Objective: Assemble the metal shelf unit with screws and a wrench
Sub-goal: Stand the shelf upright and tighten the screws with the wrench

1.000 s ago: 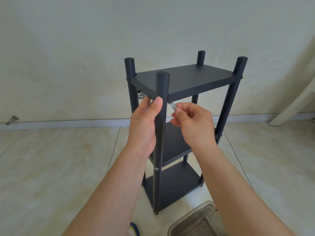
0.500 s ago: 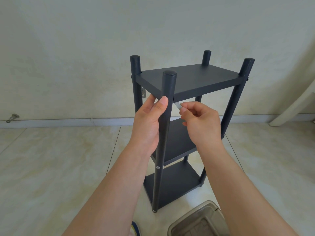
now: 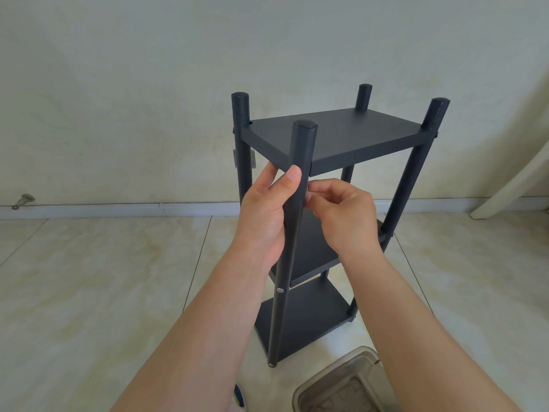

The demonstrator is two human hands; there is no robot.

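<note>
A dark grey metal shelf unit (image 3: 335,135) with three tiers and four round posts stands upright on the tiled floor in front of me. My left hand (image 3: 264,215) grips the near front post (image 3: 292,248) just below the top shelf, thumb along the post. My right hand (image 3: 341,215) is at the right side of the same post, its fingertips pinched together against it under the top shelf's corner. Whatever they pinch is hidden behind the post and fingers. A silver screw head (image 3: 279,290) sits in this post at the middle shelf.
A metal tray (image 3: 309,391) lies on the floor at the bottom edge, just right of the shelf's foot. The wall and skirting are close behind. A white slanted leg (image 3: 505,191) leans at the right; a door stopper (image 3: 22,200) sits at the left skirting.
The view has shifted so the shelf sits further right. My right hand has moved left to the post, and the small silver wrench seen in its fingers is now hidden.
</note>
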